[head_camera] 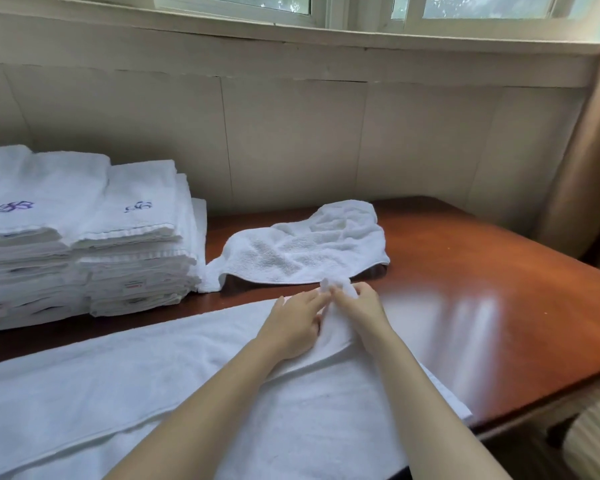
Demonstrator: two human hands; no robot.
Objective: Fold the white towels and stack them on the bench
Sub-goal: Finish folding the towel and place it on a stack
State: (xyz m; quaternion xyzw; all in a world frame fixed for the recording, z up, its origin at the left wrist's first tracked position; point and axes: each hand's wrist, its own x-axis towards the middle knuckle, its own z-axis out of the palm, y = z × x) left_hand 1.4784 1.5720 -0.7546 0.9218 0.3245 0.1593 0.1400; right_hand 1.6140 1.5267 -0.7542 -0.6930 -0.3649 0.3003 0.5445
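Head view, contents as follows: bench [465, 271], reddish-brown wood, glossy, set against a pale panelled wall [291, 133] under a window [361, 8]. Long towel [118, 393], white, spread flat across the near edge of the bench, its right end doubled up under my hands. Left hand [293, 325], fingers fairly straight, lying on that raised fold. Right hand [364, 306], just beside the left, fingers curled, pinching a small corner of the same towel at its far edge. Small towel [305, 251], white, rumpled and unfolded, lying beyond my hands at mid-bench. Stack [84, 244] of folded white towels, two piles side by side at far left, purple embroidery on both top ones. Curtain [582, 168], tan, at right.
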